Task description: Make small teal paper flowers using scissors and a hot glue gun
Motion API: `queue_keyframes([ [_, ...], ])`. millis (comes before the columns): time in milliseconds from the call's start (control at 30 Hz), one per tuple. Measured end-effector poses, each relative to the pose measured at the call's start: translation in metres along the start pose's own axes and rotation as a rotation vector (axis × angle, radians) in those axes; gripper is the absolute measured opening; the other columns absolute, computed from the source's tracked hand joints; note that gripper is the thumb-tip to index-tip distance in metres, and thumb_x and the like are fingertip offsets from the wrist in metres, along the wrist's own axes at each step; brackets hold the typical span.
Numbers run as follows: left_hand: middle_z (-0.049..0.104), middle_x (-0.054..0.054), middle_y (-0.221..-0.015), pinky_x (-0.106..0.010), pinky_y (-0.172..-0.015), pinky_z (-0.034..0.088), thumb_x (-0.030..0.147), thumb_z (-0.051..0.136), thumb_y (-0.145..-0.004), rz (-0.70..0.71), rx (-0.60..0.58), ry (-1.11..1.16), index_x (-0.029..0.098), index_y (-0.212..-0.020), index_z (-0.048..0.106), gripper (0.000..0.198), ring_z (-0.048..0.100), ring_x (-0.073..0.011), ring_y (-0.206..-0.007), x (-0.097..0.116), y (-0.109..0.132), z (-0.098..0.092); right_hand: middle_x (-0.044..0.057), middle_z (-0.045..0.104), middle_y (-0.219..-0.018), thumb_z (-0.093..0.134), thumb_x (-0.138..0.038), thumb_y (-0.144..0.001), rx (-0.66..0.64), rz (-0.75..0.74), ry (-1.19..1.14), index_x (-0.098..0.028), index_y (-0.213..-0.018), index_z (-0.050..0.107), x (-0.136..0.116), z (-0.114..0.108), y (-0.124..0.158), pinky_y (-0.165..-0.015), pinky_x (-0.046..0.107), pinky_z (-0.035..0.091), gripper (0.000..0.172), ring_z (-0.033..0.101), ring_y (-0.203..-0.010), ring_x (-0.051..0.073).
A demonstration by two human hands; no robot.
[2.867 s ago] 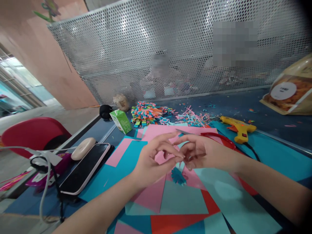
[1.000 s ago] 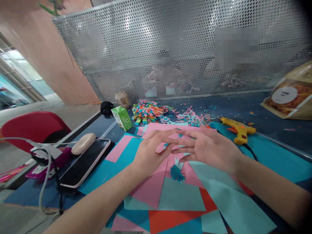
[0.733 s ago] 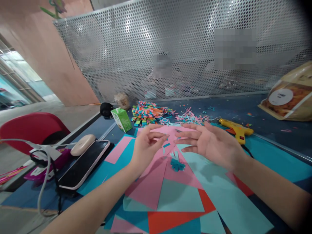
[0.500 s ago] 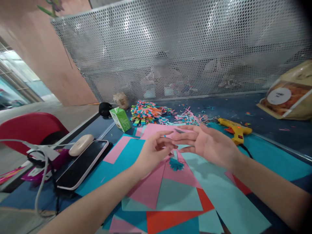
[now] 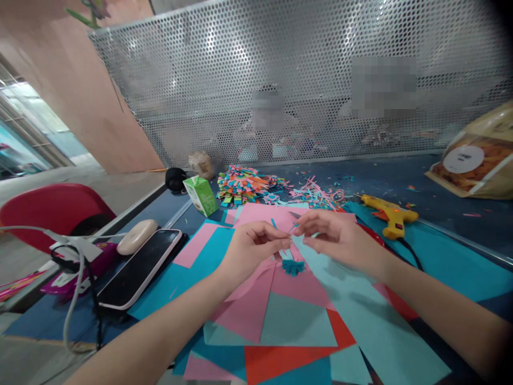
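Observation:
Over the middle of the paper sheets, my left hand (image 5: 256, 243) pinches a thin strip between thumb and fingertips. A fringed teal paper piece (image 5: 293, 267) hangs just below those fingers, with a pale strip running up from it. My right hand (image 5: 334, 232) is close on the right, its thumb and fingers drawn together near the strip's end at my left fingertips; what they grip is too small to make out. Under both hands lie pink paper (image 5: 246, 315), light aqua paper (image 5: 360, 299) and red paper (image 5: 280, 361).
A yellow glue gun (image 5: 395, 214) lies at the right, a snack bag (image 5: 476, 155) behind it. Fringed paper flowers (image 5: 240, 184) and cut strips (image 5: 316, 193) are at the back by a green carton (image 5: 201, 195). A phone (image 5: 140, 267) lies left, near a red chair (image 5: 56, 211).
My right hand has turned from spread fingers to a closed pinch beside my left fingertips. My left thumb and fingers have come together. The view has shifted slightly.

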State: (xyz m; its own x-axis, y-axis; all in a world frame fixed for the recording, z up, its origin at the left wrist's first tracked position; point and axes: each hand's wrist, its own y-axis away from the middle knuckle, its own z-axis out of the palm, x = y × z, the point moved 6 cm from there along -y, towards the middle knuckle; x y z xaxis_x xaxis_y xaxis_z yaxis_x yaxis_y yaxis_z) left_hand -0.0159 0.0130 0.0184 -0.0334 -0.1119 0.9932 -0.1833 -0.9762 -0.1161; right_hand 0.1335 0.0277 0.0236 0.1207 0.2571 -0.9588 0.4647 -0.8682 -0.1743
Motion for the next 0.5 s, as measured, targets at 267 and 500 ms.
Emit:
queue_keyframes([
  [267, 0.068, -0.003, -0.072, -0.022, -0.051, 0.051, 0.02, 0.073, -0.065, 0.114, -0.014, 0.035, 0.013, -0.07, 0.064, 0.013, 0.061, -0.0102, -0.053, 0.008, 0.001, 0.001, 0.002, 0.065, -0.079, 0.062, -0.024, -0.076, -0.194, -0.233, 0.521, -0.022, -0.08, 0.064, -0.008, 0.024, 0.009, -0.07, 0.031, 0.045, 0.005, 0.057, -0.076, 0.017],
  [500, 0.066, -0.004, -0.074, -0.022, -0.06, 0.053, 0.022, 0.07, -0.068, 0.1, -0.039, -0.025, 0.012, -0.073, 0.064, 0.013, 0.062, -0.0103, -0.063, 0.001, 0.0, 0.004, 0.001, 0.064, -0.084, 0.059, -0.027, -0.08, -0.123, -0.237, 0.469, -0.024, -0.079, 0.065, -0.012, 0.016, 0.008, -0.074, 0.028, 0.043, 0.007, 0.056, -0.085, 0.016],
])
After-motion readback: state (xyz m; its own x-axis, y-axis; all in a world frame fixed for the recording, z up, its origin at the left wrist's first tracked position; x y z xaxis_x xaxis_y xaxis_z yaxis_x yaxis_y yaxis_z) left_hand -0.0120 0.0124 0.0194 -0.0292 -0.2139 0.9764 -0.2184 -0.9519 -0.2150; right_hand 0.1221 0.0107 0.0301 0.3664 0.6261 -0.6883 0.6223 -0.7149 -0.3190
